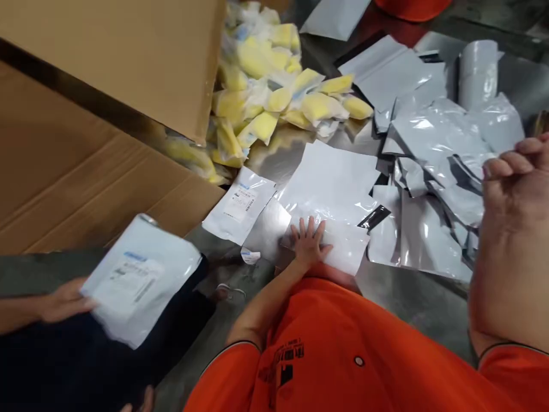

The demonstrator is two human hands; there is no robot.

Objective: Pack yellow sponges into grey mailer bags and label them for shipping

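My left hand lies flat with fingers spread on the lower part of a white plastic mailing bag at the front of a metal table. My right hand is raised at the right edge of the view, its fingers curled in. Part of it is cut off, and whether anything is in it is hidden. It is nearest to a heap of loose white mailing bags. Just left of my left hand is a mailing bag with a printed label.
Yellow items in clear wrapping are piled at the back. Large cardboard boxes stand at the left. A co-worker's hand holds a labelled white mailing bag. A white roll stands at back right.
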